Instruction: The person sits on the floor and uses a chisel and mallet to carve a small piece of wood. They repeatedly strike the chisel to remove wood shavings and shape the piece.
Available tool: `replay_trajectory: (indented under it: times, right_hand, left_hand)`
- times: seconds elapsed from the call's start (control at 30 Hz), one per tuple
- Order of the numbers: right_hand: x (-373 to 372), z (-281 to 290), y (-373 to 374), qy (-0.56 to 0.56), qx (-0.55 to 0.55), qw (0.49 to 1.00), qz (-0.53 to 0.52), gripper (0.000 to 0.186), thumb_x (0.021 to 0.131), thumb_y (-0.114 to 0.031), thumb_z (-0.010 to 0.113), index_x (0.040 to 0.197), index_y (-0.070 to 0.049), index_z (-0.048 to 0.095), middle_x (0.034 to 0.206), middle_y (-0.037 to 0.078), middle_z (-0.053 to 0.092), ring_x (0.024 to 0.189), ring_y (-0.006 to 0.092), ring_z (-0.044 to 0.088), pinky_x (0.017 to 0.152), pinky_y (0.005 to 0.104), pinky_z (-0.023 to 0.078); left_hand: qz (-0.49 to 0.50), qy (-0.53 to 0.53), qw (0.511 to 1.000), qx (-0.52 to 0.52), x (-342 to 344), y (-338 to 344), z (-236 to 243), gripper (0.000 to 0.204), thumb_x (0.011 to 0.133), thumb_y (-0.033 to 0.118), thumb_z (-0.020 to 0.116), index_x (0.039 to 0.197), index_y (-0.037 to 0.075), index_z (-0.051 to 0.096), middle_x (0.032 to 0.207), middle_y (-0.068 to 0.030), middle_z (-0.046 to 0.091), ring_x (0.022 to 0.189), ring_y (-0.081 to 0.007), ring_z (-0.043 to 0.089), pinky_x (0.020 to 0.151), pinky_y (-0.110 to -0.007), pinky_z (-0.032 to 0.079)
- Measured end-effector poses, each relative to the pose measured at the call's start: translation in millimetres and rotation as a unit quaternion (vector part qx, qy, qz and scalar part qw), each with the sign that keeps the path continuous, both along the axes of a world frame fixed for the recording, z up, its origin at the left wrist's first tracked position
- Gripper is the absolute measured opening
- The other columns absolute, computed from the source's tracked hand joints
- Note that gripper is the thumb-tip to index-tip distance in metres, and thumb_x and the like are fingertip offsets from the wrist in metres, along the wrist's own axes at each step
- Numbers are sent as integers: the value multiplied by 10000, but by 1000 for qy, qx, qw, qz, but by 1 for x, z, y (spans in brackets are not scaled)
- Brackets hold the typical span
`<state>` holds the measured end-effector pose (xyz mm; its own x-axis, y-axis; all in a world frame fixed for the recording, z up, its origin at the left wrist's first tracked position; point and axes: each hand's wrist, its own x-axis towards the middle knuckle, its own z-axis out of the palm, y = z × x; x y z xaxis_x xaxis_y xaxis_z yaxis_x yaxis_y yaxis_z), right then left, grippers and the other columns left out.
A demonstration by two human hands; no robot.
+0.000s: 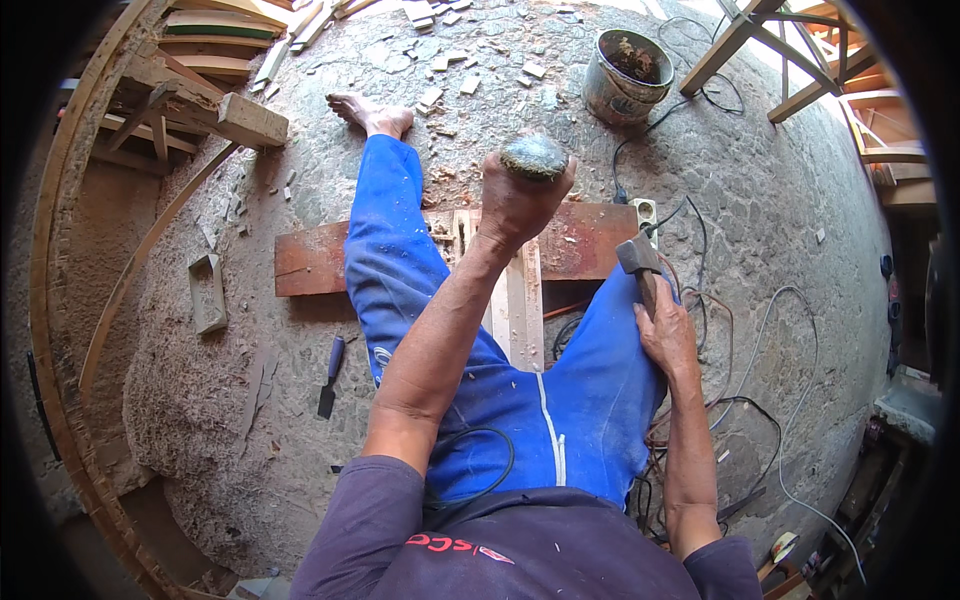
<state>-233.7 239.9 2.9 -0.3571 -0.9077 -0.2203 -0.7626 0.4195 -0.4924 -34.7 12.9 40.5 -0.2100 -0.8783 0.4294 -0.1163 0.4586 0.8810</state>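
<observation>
- L hand (pixel 515 200) closed on 1 round grey stone (pixel 533 156), raised.
- R hand (pixel 665 335) grips 1 hammer (pixel 640 262); handle runs up, head tilted left.
- 1 chisel (pixel 330 376) on floor, blade toward person.

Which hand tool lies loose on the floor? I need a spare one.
The dark-handled chisel left of the blue-trousered leg; the hammer is in the right hand.

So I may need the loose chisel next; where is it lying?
In the head view, the dark-handled chisel lies on the stone floor on the person's left, just outside the left leg and below the reddish plank.
</observation>
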Motion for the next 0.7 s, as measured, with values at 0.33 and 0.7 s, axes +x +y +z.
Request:
replay_trajectory:
  times: [0.33,0.7]
  right_hand:
    - [-3,17,-15,-138,-74,988,-7,580,919,-216,707,1435,-50,500,1171,266,703,1107,430,691,935,479,538]
    - [49,169,-83,-135,-221,954,148,566,932,-116,721,1448,-67,493,1162,217,717,1078,347,726,914,426,557]
  left_hand:
    - [14,37,999,5,11,5,-8,195,818,155,822,765,32,680,689,-55,700,614,-178,674,651,-348,537]
    - [33,80,996,15,10,-4,-13,161,815,112,812,780,19,684,690,-48,702,625,-148,669,644,-340,529]
